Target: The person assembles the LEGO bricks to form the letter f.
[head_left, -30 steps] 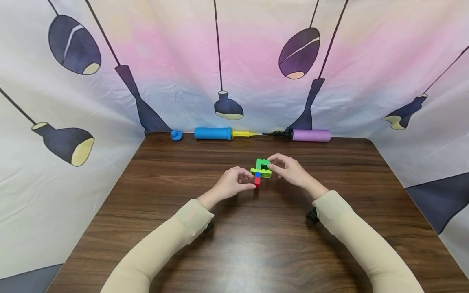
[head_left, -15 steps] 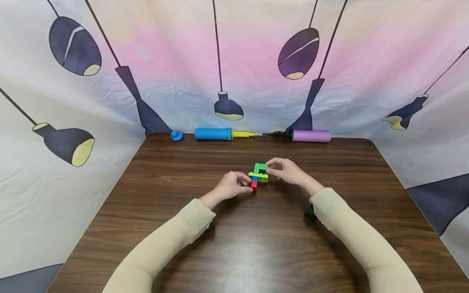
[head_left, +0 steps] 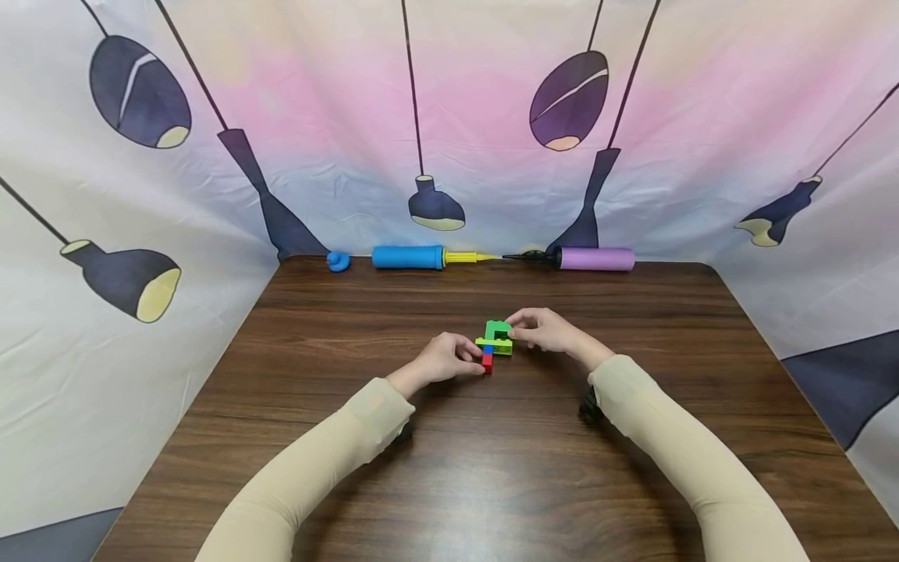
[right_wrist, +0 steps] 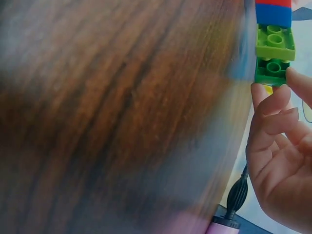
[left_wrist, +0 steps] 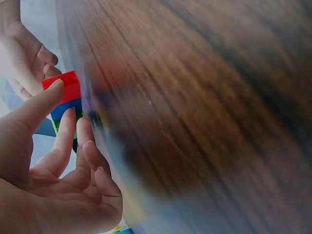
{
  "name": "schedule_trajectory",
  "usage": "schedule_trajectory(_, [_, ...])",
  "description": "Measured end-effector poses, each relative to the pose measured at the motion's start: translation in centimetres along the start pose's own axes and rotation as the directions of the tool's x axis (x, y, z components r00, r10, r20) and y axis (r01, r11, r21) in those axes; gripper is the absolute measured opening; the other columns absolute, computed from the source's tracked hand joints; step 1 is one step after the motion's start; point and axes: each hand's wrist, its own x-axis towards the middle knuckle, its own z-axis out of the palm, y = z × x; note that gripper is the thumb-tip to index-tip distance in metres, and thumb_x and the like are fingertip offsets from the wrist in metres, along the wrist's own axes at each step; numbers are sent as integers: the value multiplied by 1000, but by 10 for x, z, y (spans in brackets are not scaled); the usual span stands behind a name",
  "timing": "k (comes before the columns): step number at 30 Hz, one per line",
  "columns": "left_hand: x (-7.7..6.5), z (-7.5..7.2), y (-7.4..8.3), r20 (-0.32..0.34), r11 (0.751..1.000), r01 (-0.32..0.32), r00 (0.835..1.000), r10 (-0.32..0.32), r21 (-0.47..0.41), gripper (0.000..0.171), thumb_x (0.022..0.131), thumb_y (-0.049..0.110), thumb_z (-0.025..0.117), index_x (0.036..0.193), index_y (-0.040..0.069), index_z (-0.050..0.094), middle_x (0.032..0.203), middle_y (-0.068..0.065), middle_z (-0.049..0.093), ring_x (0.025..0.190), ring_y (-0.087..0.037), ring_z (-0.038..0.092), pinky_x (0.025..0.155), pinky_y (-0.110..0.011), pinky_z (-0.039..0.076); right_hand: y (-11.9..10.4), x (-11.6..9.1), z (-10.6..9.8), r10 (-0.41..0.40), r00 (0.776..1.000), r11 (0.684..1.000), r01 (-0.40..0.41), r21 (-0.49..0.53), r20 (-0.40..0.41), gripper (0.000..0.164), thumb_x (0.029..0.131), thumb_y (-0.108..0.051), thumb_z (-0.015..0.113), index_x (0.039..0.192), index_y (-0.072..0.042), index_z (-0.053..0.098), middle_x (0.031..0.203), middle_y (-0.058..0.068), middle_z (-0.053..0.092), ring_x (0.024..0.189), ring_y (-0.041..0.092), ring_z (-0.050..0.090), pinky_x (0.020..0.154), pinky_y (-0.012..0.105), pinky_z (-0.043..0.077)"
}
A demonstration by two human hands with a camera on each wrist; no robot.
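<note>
Several toy building bricks are joined into one piece between my hands. Its red brick [left_wrist: 70, 91] and blue brick [left_wrist: 67, 108] form the near end in the head view. Beyond them come a lime brick [right_wrist: 275, 48] and a green brick [right_wrist: 268, 77] whose hollow undersides face the right wrist camera. My left hand [head_left: 441, 360] pinches the red and blue end, thumb on the red brick, a fingertip by the blue. With thumb and fingertips, my right hand [head_left: 551, 331] pinches the green end. The piece is close over the wooden table [head_left: 449, 484].
Along the table's back edge lie a blue rubber duck [head_left: 338, 261], a blue hand pump [head_left: 407, 257] with a yellow nozzle, and a purple hand pump [head_left: 597, 258] with a black nozzle. A cloth [head_left: 337, 94] printed with lamps hangs behind.
Both hands and the joined bricks have come slightly nearer to me, down in the head view and a little left. The grip of each hand looks the same.
</note>
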Motion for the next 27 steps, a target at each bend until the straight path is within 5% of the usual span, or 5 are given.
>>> schedule_trajectory(14, [-1,5,-2,-46,1000,-16,999,17,13,20,81,18,80,95,7,73,79,0,63,74,-13,55,62,-25,44,3,7,5,39,999,999,-38,37,-11,26,96,-20,61,120,-10,63,85,4,62,68,20,51,53,30,39])
schedule_trajectory(27, [-3,5,-1,-47,997,-15,999,19,71,22,80,25,81,96,11,75,82,4,66,78,-10,57,69,-29,43,0,3,4,59,998,997,-57,49,-21,30,96,-18,59,124,-8,60,93,6,63,73,21,53,56,32,41])
